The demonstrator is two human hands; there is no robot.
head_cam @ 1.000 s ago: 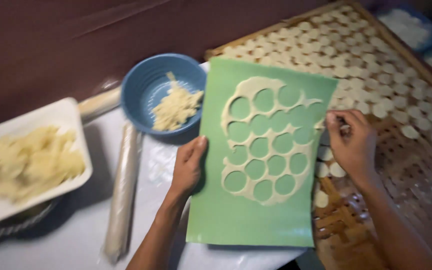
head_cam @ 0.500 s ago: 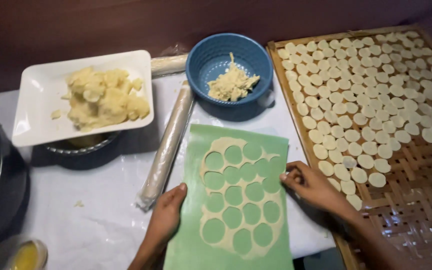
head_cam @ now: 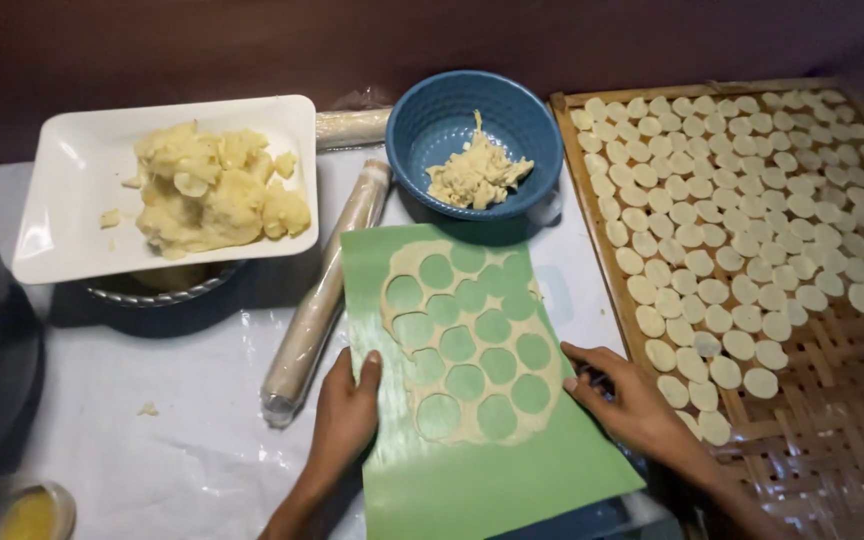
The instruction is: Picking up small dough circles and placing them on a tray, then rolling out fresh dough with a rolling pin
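A white square plate (head_cam: pixel 72 190) heaped with pale yellow dough (head_cam: pixel 214 188) sits at the far left, and a wrapped rolling pin (head_cam: pixel 324 297) lies slanted just beside it. The left hand (head_cam: pixel 344 418) lies flat, fingers together, on the left edge of the green mat (head_cam: pixel 497 470), which carries a dough sheet (head_cam: pixel 404 268) punched full of round holes. Above the mat stands a blue bowl (head_cam: pixel 432 125) of dough scraps (head_cam: pixel 476 172). The right hand (head_cam: pixel 627 403) rests at the mat's right edge, fingers curled; whether it pinches anything I cannot tell. On the right, a woven bamboo tray (head_cam: pixel 832 430) holds rows of small dough discs (head_cam: pixel 752 210)
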